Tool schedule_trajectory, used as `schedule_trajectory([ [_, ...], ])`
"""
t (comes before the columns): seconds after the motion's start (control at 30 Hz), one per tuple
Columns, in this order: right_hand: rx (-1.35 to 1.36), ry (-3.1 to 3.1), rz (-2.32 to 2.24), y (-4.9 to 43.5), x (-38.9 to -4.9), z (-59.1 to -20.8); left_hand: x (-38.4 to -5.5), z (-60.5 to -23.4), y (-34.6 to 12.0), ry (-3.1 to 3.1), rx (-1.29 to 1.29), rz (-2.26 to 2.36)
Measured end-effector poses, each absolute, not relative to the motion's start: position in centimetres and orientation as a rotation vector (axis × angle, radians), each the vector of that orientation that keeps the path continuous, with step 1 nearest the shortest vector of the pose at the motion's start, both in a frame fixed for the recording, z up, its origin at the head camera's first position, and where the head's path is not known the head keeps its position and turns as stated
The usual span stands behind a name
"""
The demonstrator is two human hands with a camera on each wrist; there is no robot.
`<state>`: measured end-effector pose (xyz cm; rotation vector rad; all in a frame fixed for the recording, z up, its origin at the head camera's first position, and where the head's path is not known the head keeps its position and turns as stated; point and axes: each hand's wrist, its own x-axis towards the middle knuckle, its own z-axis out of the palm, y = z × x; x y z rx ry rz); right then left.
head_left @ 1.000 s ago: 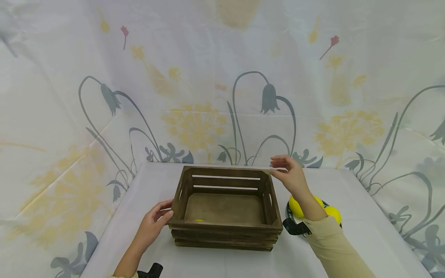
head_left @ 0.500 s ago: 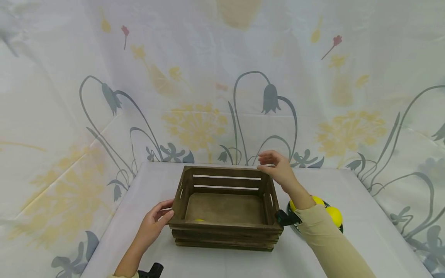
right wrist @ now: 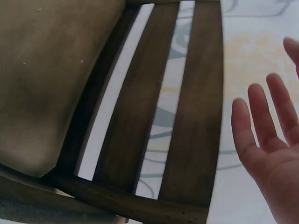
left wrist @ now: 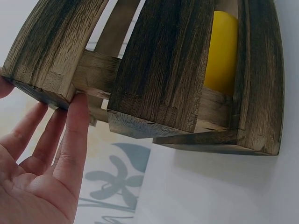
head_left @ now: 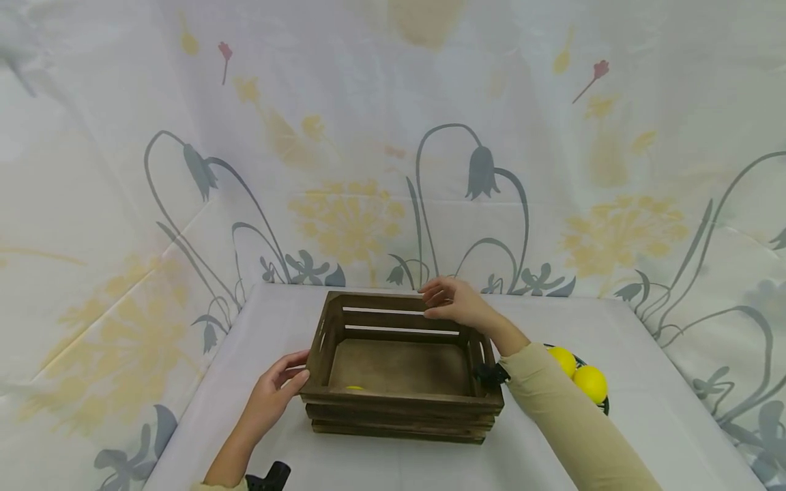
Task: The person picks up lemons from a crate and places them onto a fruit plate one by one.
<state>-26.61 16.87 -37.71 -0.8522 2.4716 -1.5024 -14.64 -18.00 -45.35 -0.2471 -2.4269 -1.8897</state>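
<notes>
A dark brown slatted wooden crate (head_left: 402, 409) stands on the white table. My left hand (head_left: 270, 395) holds its left side near the front corner. In the left wrist view, the left fingers (left wrist: 77, 135) lie against the end of the top slat, with the thumb tip at the far left. Part of a yellow rounded thing (left wrist: 223, 51) shows between the slats, inside the crate; in the head view only its top peeks over the front wall. My right hand (head_left: 457, 303) hovers over the crate's back right, fingers loosely bent, holding nothing.
Right of the crate, a dark-rimmed bowl (head_left: 606, 408) bears yellow round things (head_left: 591, 384), partly hidden by the right sleeve (head_left: 571, 416). Behind the table (head_left: 651, 409) hangs a pale flower-printed cloth (head_left: 368, 123), which also covers both sides.
My right hand has moved left, from beside the crate's back right corner to over its back wall, uncovering more of the bowl. The left hand has stayed on the crate.
</notes>
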Motion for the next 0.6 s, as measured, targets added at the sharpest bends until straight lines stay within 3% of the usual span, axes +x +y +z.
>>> schedule_trajectory([
  [0.6,-0.994,2.299,-1.236,13.4,-28.3,-40.6,-14.8,-45.3,-18.1,-2.439,-0.244,-1.898],
])
